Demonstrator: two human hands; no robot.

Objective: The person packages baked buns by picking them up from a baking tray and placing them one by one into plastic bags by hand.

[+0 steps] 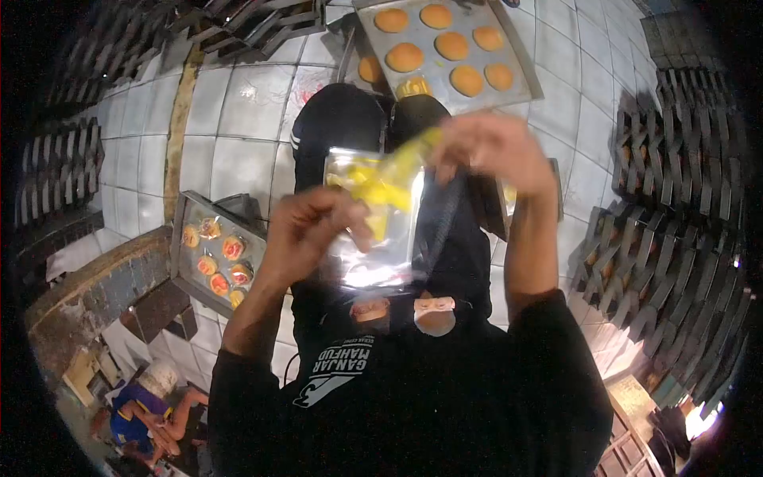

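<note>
A stack of clear plastic bags [373, 258] with yellow print lies across the lap, shiny with reflections. Over its left side is my left hand [322, 222], fingers curled and partly blurred; what they pinch, if anything, is hidden. My right hand [494, 151], smeared by motion, is raised to the right of the stack. A yellow-printed plastic bag [409, 159] stretches blurred from the stack up to its fingers, which seem closed on the bag's edge.
Ahead on the tiled floor sits a metal tray [517, 83] of round golden buns [451, 45]. Another tray [184, 250] at left holds buns with red topping [233, 247]. Dark metal racks [664, 159] stand at right and left. Another person [147, 417] sits at lower left.
</note>
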